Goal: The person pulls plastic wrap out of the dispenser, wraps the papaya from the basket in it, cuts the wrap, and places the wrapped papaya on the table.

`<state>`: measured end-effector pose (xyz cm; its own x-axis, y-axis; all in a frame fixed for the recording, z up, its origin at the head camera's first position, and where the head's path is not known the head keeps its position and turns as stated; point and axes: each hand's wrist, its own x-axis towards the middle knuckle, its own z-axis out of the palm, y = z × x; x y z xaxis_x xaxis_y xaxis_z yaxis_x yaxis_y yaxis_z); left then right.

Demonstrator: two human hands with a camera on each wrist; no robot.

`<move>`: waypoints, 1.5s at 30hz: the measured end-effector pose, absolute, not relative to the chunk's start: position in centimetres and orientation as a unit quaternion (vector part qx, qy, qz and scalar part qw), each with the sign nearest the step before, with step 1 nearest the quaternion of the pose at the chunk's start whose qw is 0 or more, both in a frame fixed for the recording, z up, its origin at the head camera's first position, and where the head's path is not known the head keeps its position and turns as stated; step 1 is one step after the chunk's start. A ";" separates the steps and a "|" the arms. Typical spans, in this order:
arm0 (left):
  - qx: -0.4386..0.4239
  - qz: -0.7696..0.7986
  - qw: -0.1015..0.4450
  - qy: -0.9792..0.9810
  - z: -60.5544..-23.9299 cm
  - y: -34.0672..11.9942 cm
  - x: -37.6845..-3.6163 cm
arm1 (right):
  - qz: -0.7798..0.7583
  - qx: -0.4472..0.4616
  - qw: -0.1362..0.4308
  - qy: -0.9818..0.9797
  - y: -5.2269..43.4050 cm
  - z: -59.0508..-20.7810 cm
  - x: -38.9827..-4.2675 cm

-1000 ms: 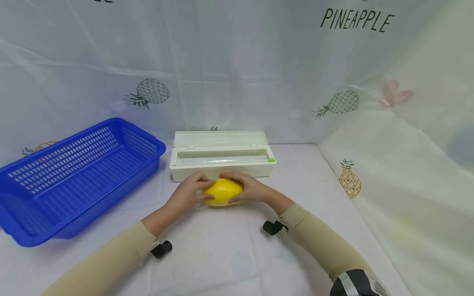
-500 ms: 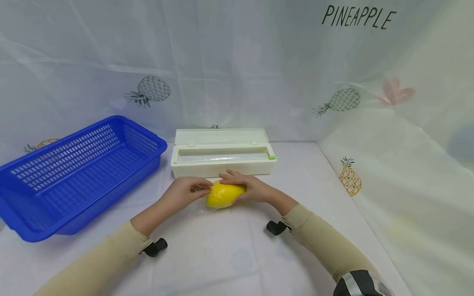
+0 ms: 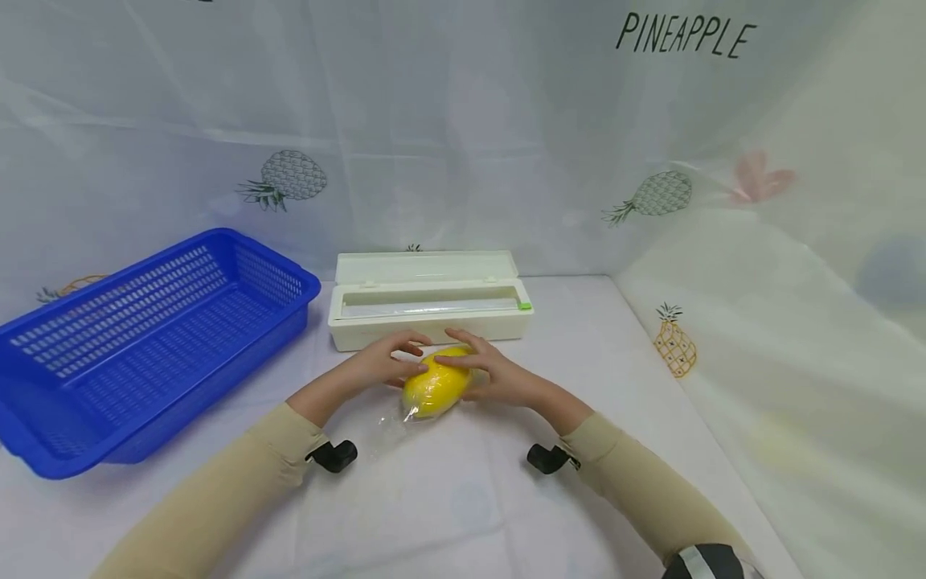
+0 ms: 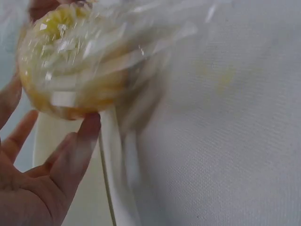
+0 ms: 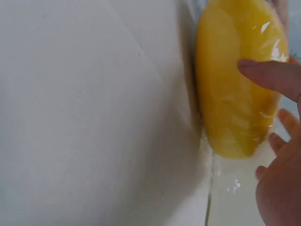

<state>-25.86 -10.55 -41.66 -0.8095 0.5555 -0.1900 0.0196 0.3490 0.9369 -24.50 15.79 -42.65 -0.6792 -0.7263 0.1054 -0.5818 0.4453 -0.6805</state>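
Head view, frame centre: film-wrapped yellow fruit (image 3: 432, 389), judged firm yet slippery, is cradled at both sides by left hand (image 3: 382, 363) and right hand (image 3: 495, 375), fingers loosely spread.

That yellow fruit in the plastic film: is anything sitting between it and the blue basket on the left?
Nothing visible does. The yellow fruit lies on the table between the left hand and right hand, both touching it. The stretch toward the blue basket is bare cloth. The white film dispenser sits behind it.

We are seeing a smooth yellow fruit (image 3: 432, 388) under glossy, crinkled clear film (image 4: 141, 52), lying on matt woven cloth (image 5: 94, 117); the perforated blue basket (image 3: 137, 338) is looking like shiny plastic.
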 end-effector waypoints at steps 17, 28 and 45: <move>0.170 0.533 0.260 0.787 -42.4 -7.6 -22.8 | -0.513 -0.242 0.066 0.821 16.2 -43.6 -17.6; 0.136 0.530 0.262 0.795 -42.4 -7.1 -23.2 | -0.554 -0.165 0.074 0.812 17.2 -43.7 -14.3; 0.072 0.547 0.232 0.801 -41.6 -6.1 -23.0 | -0.595 -0.083 0.158 0.784 16.0 -44.0 -12.5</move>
